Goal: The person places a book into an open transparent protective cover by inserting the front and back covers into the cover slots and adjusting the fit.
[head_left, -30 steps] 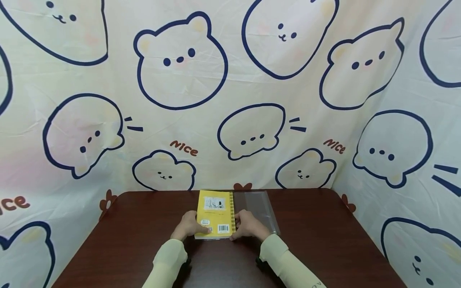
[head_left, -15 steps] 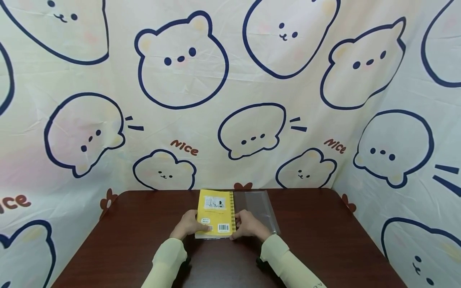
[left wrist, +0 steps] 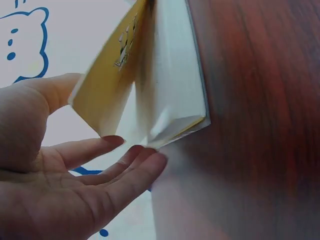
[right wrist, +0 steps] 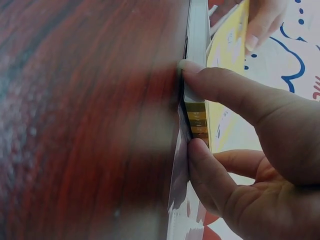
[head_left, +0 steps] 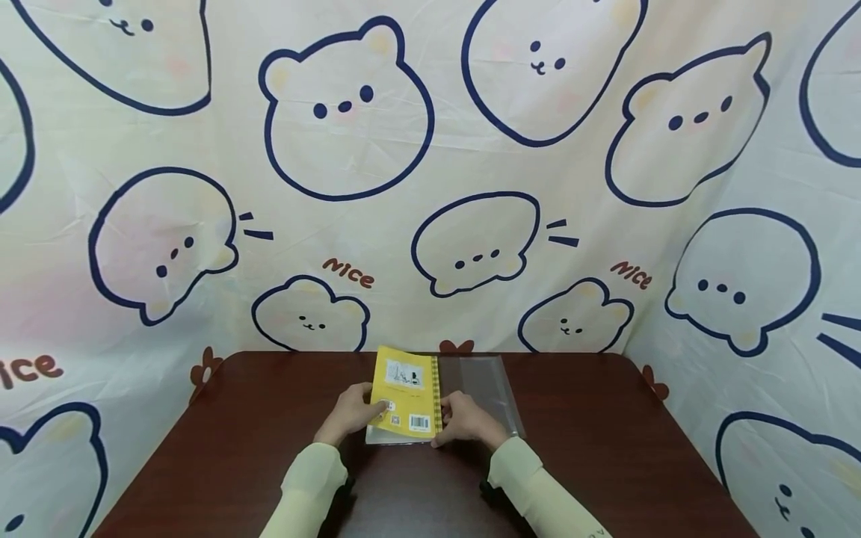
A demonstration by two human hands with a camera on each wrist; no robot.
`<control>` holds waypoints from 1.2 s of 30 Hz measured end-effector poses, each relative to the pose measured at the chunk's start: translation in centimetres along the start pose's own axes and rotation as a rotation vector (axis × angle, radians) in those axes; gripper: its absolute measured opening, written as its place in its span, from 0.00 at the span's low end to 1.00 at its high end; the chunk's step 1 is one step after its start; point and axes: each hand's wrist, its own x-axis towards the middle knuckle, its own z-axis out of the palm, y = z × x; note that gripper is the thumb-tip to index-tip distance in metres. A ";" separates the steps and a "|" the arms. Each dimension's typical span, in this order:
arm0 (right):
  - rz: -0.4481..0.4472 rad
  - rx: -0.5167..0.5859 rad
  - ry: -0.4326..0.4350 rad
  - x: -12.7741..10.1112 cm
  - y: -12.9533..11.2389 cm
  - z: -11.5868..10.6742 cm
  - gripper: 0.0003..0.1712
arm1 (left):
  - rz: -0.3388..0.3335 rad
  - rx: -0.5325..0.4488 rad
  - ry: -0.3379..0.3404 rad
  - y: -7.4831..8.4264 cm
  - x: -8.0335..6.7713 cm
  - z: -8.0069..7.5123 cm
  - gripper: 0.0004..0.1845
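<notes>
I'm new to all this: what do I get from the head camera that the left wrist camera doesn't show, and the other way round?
Only the head view shows the barcode, the right hand, the person's sleeves and the red "Nice" lettering.

Only the left wrist view shows, from the side, the gap between the raised yellow cover and the pages.

Both show the left hand, the drawing on the cover, the table and the cartoon-printed backdrop.

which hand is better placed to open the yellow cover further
Probably the left hand: it holds the yellow cover by its raised free edge; the right hand is at the spiral spine.
</notes>
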 end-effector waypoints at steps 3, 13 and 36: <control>0.003 -0.003 -0.009 0.1 0.2 0.1 0.23 | 0.027 0.018 0.012 0.3 -0.1 -0.2 0.30; -0.007 0.000 -0.028 0.5 0.7 0.2 0.23 | 0.160 -0.054 0.035 1.4 0.0 0.3 0.29; -0.056 -0.018 -0.039 -0.1 0.6 -1.1 0.23 | 0.292 -0.068 -0.017 2.8 0.6 2.0 0.37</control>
